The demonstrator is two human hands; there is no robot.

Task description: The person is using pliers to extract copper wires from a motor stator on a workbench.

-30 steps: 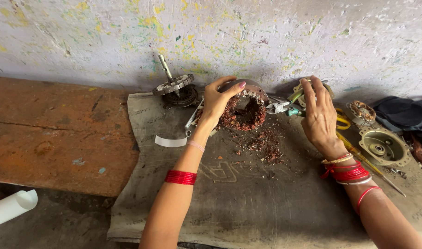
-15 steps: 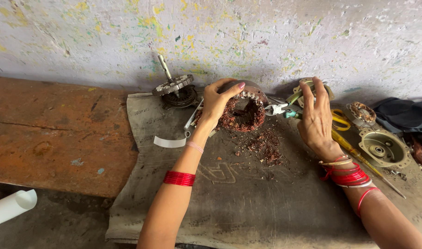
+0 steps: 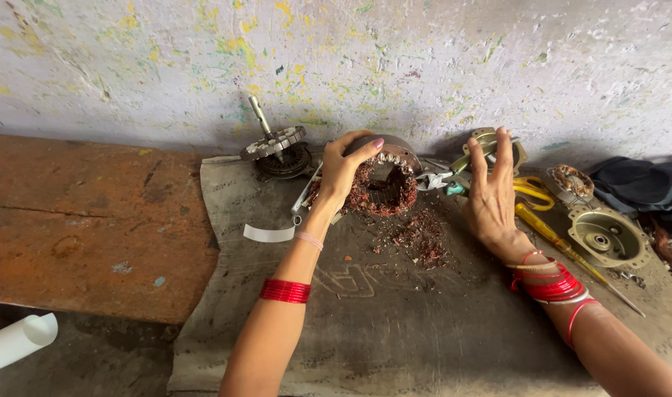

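A dull grey metal motor core [image 3: 383,176], wound with reddish, faintly shiny copper wire, is gripped by the left hand [image 3: 341,170]. Loose copper scraps [image 3: 417,237] are scattered on a coarse, matt grey cloth [image 3: 394,323]. A rough, rust-brown slab [image 3: 93,220] is seen beside it. The wall [image 3: 336,59] is rough, matt plaster flecked with paint. Glossy red bangles [image 3: 556,283] are worn below the right hand [image 3: 490,198]. A cast metal cover [image 3: 608,237] appears dull and smooth.
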